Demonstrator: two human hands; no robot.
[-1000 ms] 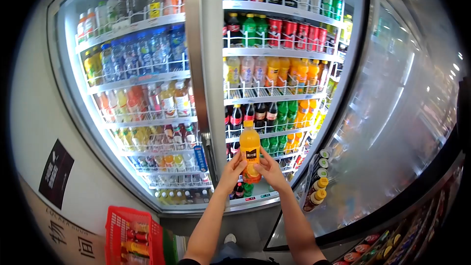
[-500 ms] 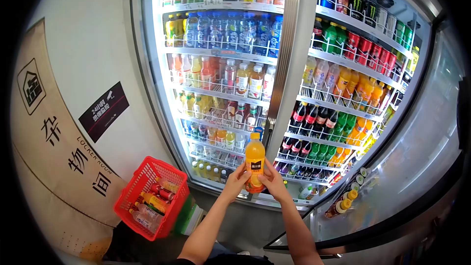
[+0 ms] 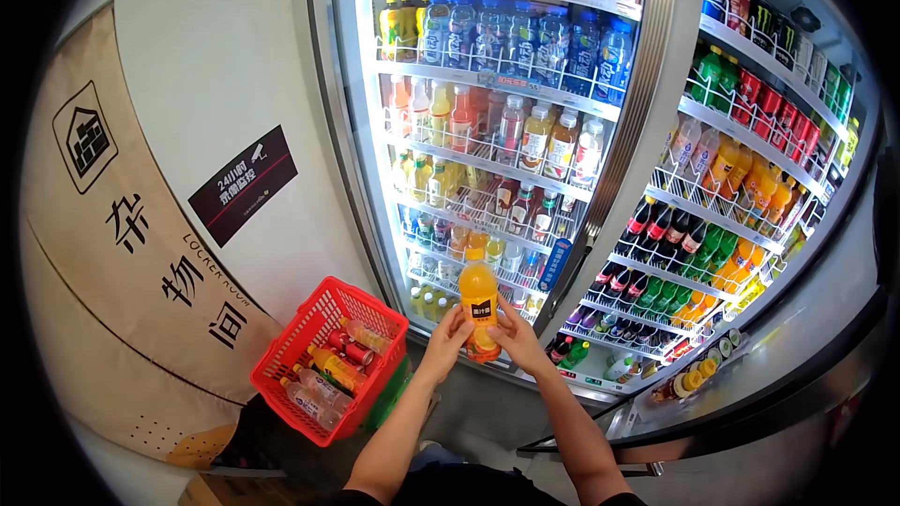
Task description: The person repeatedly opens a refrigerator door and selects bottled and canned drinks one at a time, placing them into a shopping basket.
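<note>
Between both hands, in the lower middle of the head view, stands an orange juice bottle (image 3: 479,292) with an orange cap and a black label. My left hand (image 3: 448,341) is closed around its lower left side. My right hand (image 3: 517,337) grips its lower right side, thumb across the front. The bottle is nearly upright, in front of the lower cooler shelves. To the left, a red plastic basket (image 3: 266,377) holds several bottles, one of them a yellow-orange bottle (image 3: 336,367), and red cans (image 3: 351,348).
A lit drinks cooler (image 3: 506,79) with stocked shelves stands ahead. To the right, a second cooler section (image 3: 750,197) has its glass door (image 3: 731,403) swung open. A beige curtain (image 3: 112,253) and a dark wall sign (image 3: 243,185) are on the left.
The view has turned left and downward, so the basket and coolers appear further right. Both hands keep hold of the bottle, which now tilts slightly differently.
</note>
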